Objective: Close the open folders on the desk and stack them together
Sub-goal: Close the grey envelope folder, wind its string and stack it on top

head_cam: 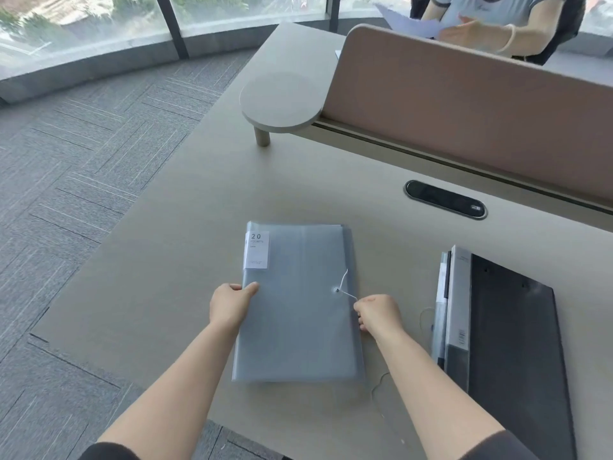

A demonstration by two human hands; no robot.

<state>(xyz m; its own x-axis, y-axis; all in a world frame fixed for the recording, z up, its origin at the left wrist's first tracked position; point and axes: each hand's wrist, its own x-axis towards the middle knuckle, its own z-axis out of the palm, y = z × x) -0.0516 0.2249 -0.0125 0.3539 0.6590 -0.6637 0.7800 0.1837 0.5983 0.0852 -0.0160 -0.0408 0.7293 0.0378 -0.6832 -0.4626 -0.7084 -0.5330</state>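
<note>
Grey folder (297,303) lies closed at desk (166,260) centre, my left hand (229,305) gripping its 9 o'clock edge, right hand (376,312) pinching its string (346,293); dark folders (504,336) at 3 o'clock, stacking not yet done.

Two hands, one translucent grey folder (298,303), and right of it one black folder (510,343) on one tabletop (166,260).

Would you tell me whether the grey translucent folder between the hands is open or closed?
Closed: the grey folder lies flat with its cover down, label on top, left hand gripping its edge.
</note>
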